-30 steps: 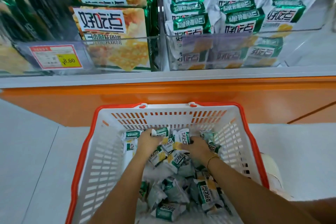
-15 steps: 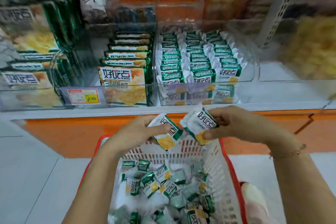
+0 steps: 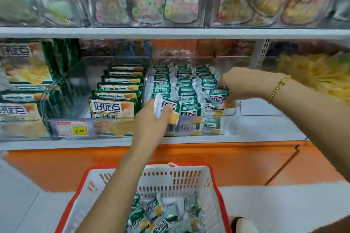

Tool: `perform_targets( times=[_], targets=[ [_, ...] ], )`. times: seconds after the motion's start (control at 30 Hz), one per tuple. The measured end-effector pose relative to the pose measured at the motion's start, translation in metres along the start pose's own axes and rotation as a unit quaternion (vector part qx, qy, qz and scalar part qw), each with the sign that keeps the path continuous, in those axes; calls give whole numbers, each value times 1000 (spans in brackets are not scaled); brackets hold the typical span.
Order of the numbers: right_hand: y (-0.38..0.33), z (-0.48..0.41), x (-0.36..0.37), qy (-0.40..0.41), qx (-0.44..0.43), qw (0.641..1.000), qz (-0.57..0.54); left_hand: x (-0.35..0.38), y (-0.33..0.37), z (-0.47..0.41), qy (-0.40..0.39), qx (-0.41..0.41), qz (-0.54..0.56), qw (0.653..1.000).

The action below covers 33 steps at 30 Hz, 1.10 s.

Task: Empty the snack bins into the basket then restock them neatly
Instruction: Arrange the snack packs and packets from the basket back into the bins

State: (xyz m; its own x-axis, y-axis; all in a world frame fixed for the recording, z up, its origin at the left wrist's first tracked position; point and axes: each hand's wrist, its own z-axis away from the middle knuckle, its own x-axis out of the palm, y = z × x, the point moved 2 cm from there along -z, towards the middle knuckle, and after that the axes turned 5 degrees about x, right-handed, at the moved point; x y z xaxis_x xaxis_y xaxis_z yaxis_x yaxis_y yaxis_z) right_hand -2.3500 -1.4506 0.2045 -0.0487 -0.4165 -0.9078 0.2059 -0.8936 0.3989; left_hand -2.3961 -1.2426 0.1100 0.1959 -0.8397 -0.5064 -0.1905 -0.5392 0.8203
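- Left hand (image 3: 149,125) is curled around a small green-and-white foil snack packet (image 3: 169,108), thumb on its front. It holds the packet upright at the front left corner of the clear plastic snack bin (image 3: 226,126), right at the front of the left row.
- Right hand (image 3: 248,84) is up at the right side of the same bin, fingers pinching a second small green-and-white packet (image 3: 219,97) from above. That one hangs label-forward over the right row.
- So both hands are closed on a packet, and neither is flat or spread.
- There's a thin gold chain bracelet (image 3: 278,88) on the right wrist.
- The bin already has three tidy rows of the same little packets (image 3: 186,89) standing on edge, running front to back.
- The white plastic shopping basket with the red rim (image 3: 161,176) sits on the floor below the shelf, straight under the left forearm.
- A loose, jumbled heap of the same packets (image 3: 153,213) lies in the bottom of the basket.
- Just left of the bin, a neighbouring clear bin holds bigger flat green packs with a cracker picture (image 3: 113,108), lined up one behind another.
- A red-and-yellow price label (image 3: 72,128) is stuck on that bin's front and reads 8.60.
- The bins sit on a white shelf (image 3: 255,128) with an orange base panel (image 3: 236,161) underneath.
- The shelf above has clear tubs of pastel ring-shaped sweets (image 3: 149,4), and it's pretty blurry up there.
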Motion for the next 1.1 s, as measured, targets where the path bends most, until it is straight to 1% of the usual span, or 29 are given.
perform_targets(
  times=[0.07, 0.13, 0.3, 0.4, 0.5, 0.57, 0.67, 0.8, 0.9, 0.93, 0.97, 1.0, 1.03, 1.07, 1.1],
  targets=[
    [-5, -5, 0, -11, -22, 1000, -15, 0, -3, -4, 14, 7, 17, 1000],
    [-9, -8, -1, -25, -41, 998, -28, -2, -7, -7, 4, 0, 28, 1000],
    [-8, -15, 11, -33, -50, 997, -49, -8, -9, -9, -12, -11, 35, 999],
    [-6, -14, 24, 8, -47, 998, -49, -8, -11, -10, -9, -8, 45, 999],
    [-3, -9, 36, 59, -28, 991, -120, -8, -11, -11, -10, -12, 34, 999],
    [-6, -4, 44, 77, -51, 985, -146, -8, -12, -12, -14, -20, 38, 999],
    [-7, 2, 57, 68, -87, 987, -119, -9, -11, -12, -17, -18, 50, 998],
    [-7, 9, 67, 119, -102, 987, -24, -10, -4, -12, -13, 1, 79, 997],
    [-14, 14, 68, 130, -113, 984, 54, -9, 5, -10, -39, 6, 92, 995],
    [-15, 15, 67, 132, -108, 984, 59, -8, 7, -9, -52, 3, 97, 994],
    [-14, 15, 64, 141, -103, 984, 38, -7, 8, -10, -63, 1, 102, 993],
    [-11, 17, 58, 156, -97, 983, -24, -5, 9, -10, -72, 4, 109, 991],
    [-8, 19, 51, 162, -91, 975, -126, -1, 13, -10, -79, 12, 115, 990],
    [-4, 23, 43, 151, -89, 953, -247, 3, 17, -11, -81, 20, 119, 989],
    [-2, 26, 35, 124, -90, 924, -351, 9, 20, -12, -79, 32, 117, 989]
  ],
)
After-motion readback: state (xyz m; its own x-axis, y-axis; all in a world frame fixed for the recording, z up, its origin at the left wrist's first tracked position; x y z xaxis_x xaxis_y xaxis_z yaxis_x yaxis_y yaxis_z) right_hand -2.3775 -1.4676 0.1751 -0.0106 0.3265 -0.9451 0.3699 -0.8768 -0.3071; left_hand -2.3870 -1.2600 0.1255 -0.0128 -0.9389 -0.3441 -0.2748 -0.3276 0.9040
